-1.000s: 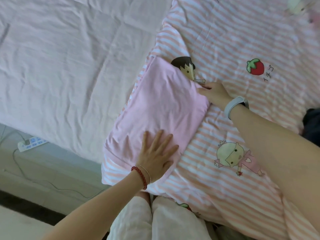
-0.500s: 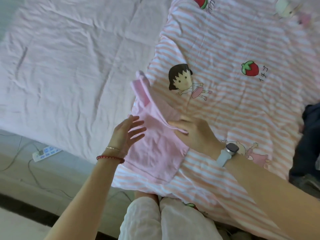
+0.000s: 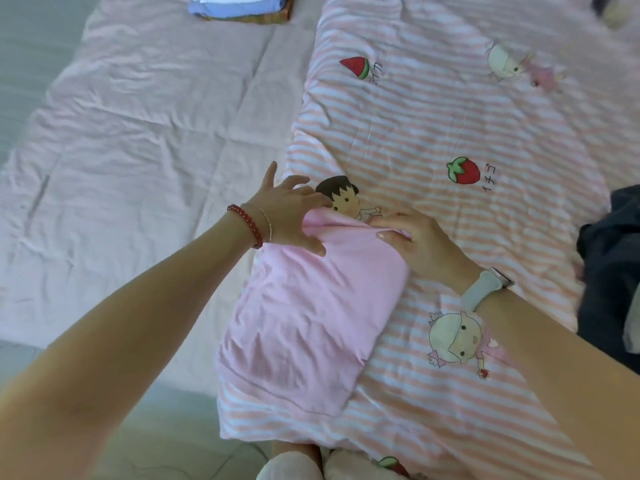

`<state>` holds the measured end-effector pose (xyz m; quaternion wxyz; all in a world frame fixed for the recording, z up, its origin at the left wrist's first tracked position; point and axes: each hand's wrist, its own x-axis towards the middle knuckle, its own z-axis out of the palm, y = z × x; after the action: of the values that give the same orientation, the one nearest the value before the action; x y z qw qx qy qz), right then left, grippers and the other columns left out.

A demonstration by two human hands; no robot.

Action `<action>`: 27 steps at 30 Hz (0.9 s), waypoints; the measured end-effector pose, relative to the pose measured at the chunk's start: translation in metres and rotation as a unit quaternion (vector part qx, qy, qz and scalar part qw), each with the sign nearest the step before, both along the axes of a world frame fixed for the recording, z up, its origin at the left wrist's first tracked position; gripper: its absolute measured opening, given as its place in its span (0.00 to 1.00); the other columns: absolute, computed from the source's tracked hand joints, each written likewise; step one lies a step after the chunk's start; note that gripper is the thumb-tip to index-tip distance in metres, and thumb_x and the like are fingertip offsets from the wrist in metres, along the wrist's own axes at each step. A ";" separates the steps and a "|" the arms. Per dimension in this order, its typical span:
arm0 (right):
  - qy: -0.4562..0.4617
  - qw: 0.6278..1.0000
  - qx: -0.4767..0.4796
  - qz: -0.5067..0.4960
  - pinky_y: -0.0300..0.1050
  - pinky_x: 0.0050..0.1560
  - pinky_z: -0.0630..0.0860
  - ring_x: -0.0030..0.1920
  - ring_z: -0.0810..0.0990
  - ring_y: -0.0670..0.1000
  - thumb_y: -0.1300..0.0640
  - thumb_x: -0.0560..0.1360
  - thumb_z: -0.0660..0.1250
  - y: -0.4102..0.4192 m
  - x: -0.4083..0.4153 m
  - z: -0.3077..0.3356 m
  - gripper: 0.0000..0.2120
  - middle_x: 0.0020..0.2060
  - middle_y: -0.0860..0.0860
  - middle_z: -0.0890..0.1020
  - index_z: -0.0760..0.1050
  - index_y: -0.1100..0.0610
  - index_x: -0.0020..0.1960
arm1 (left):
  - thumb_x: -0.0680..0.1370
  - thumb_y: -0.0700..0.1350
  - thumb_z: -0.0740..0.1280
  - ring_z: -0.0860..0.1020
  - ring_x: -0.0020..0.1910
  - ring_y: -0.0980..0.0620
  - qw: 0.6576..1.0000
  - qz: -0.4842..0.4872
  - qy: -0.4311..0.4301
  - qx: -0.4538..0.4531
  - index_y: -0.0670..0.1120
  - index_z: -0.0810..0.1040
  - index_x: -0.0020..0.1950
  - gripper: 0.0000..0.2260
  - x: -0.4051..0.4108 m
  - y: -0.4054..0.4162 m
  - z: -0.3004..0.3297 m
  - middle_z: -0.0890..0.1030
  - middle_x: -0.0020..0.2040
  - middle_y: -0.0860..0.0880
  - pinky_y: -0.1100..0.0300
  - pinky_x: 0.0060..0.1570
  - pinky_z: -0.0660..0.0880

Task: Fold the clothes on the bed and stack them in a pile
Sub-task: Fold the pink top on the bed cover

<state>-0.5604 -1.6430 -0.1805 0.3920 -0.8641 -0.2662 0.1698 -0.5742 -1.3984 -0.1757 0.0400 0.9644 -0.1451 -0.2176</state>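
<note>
The folded pink garment lay on the striped quilt, near the quilt's left edge and close to the near side of the bed, its long axis running from the near left toward the far right. Both hands worked at its far edge. The left hand was placed at the far left corner of the garment, with the fingers spread and reaching over the fabric edge toward the cartoon figure printed on the quilt; the thumb lay on the top surface of the garment, and the cloth bunched up between thumb and fingers, so this hand gripped the corner. A red bead bracelet and a thin bangle sat on the left wrist. The right hand was placed at the far right corner, with the fingers curled down over the far edge and the thumb pressed on top of the fold, pinching the fabric between them. A grey wristband sat on the right wrist. The near part of the garment lay flat on the quilt with light wrinkles. A stack of folded clothes stood at the far side of the bed on the plain pink sheet, well apart from the garment. A dark garment lay at the right edge of the view, on the quilt.
</note>
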 end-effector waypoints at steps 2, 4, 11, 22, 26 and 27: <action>0.013 1.000 -0.001 0.003 0.40 0.53 0.71 0.50 0.77 0.53 0.66 0.75 0.65 -0.003 0.008 -0.001 0.11 0.49 0.57 0.80 0.80 0.61 0.56 | 0.72 0.56 0.65 0.62 0.70 0.51 1.000 -0.006 -0.013 0.007 0.56 0.67 0.68 0.24 0.014 -0.003 -0.004 0.73 0.63 0.53 0.40 0.70 0.40; 0.026 1.000 0.000 -0.007 0.29 0.50 0.68 0.48 0.76 0.51 0.68 0.74 0.65 -0.009 0.019 -0.004 0.12 0.47 0.54 0.80 0.79 0.62 0.57 | 0.74 0.49 0.63 0.68 0.65 0.50 1.000 0.017 -0.001 -0.022 0.52 0.72 0.64 0.18 0.030 -0.002 -0.009 0.75 0.58 0.51 0.46 0.71 0.48; 0.076 0.988 -0.063 -0.121 0.33 0.49 0.66 0.56 0.76 0.57 0.66 0.75 0.64 -0.051 0.092 -0.011 0.12 0.50 0.57 0.79 0.77 0.65 0.59 | 0.78 0.43 0.61 0.74 0.53 0.43 0.989 0.071 0.045 -0.124 0.42 0.76 0.50 0.07 0.109 -0.010 -0.020 0.77 0.49 0.45 0.61 0.44 0.63; -0.038 0.955 -0.188 -0.226 0.48 0.49 0.66 0.52 0.73 0.61 0.59 0.77 0.63 -0.080 0.171 -0.010 0.11 0.52 0.63 0.73 0.75 0.65 0.55 | 0.78 0.40 0.61 0.74 0.52 0.40 0.975 0.094 -0.095 -0.176 0.38 0.75 0.54 0.09 0.203 -0.063 -0.012 0.75 0.53 0.39 0.51 0.50 0.71; -0.102 0.959 -0.159 -0.209 0.43 0.45 0.65 0.47 0.75 0.61 0.65 0.75 0.65 -0.088 0.124 -0.013 0.10 0.47 0.62 0.75 0.76 0.65 0.55 | 0.76 0.38 0.63 0.76 0.46 0.40 0.960 0.044 -0.163 -0.222 0.37 0.77 0.51 0.07 0.166 -0.058 -0.010 0.76 0.49 0.40 0.50 0.42 0.74; -0.143 0.956 -0.159 -0.201 0.44 0.44 0.65 0.45 0.75 0.62 0.65 0.74 0.66 -0.091 0.109 -0.013 0.09 0.44 0.61 0.76 0.77 0.66 0.53 | 0.75 0.36 0.64 0.77 0.43 0.41 0.952 0.017 -0.194 -0.235 0.37 0.78 0.49 0.06 0.151 -0.055 -0.009 0.77 0.47 0.40 0.51 0.38 0.74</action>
<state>-0.4513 -1.7340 -0.1937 0.2339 -0.9661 -0.1094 0.0024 -0.4228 -1.4533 -0.1845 0.2406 0.9535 -0.1809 0.0147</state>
